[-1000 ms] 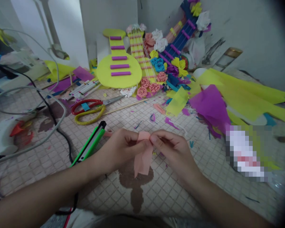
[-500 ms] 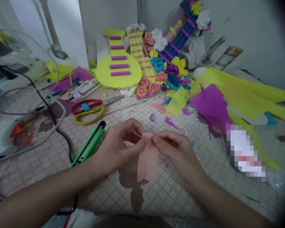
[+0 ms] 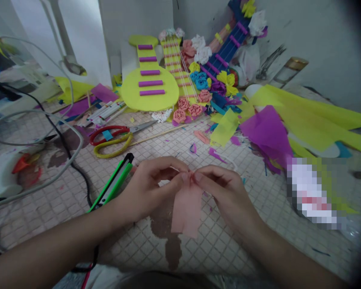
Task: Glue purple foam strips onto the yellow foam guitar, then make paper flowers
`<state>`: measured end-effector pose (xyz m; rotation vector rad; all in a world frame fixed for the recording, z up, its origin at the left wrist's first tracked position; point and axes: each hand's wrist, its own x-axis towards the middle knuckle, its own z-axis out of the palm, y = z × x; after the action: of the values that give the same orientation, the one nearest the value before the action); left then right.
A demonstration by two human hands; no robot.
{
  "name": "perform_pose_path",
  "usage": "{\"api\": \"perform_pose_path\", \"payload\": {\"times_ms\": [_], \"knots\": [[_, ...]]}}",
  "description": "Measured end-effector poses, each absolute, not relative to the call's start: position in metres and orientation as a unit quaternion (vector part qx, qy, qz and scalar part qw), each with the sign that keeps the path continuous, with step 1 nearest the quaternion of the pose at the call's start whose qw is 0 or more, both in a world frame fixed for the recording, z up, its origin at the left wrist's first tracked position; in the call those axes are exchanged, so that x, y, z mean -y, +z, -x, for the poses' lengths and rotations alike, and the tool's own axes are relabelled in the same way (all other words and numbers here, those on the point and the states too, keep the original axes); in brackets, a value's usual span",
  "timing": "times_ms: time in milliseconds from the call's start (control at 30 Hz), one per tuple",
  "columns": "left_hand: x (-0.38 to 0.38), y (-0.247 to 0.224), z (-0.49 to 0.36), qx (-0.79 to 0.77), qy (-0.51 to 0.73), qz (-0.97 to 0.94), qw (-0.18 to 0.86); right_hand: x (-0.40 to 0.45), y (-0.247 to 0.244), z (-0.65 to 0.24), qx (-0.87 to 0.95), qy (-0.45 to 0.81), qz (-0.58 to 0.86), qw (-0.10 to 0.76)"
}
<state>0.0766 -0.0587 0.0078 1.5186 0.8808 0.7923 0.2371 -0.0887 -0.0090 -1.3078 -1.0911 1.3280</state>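
A strip of pink crepe paper (image 3: 186, 212) hangs down between my hands, its top edge gathered. My left hand (image 3: 159, 188) pinches the top of the strip from the left, thumb against fingers. From the right, my right hand (image 3: 221, 186) pinches the same top edge, its fingertips close to those of the left. The lower part of the paper hangs loose above the table. Just left of my left hand lies a green box cutter (image 3: 112, 182). Scissors (image 3: 114, 138) with one red and one yellow handle rest beyond it.
Yellow paper guitar shapes (image 3: 150, 88) with purple bars stand at the back, beside a blue one (image 3: 228, 50) and pink paper roses (image 3: 183, 110). A glue gun (image 3: 6, 168) and cables lie left. Yellow sheets (image 3: 307, 112) and a purple sheet (image 3: 266, 132) lie right.
My fingertips have drawn closer together at the top of the pink strip, bunching its edge. Its lower part hangs flatter and wider than before.
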Motion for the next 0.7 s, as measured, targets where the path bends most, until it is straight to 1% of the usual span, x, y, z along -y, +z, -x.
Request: {"api": "perform_pose_path", "payload": {"times_ms": [333, 700], "knots": [[0.056, 0.0011, -0.0799, -0.396, 0.338, -0.596, 0.612, 0.0902, -0.0127, -0.2361, 0.448, 0.537, 0.532, 0.477], [0.056, 0.001, -0.0782, -0.382, 0.327, -0.616, 0.606, 0.0898, -0.0138, -0.2351, 0.458, 0.548, 0.517, 0.471]]}}
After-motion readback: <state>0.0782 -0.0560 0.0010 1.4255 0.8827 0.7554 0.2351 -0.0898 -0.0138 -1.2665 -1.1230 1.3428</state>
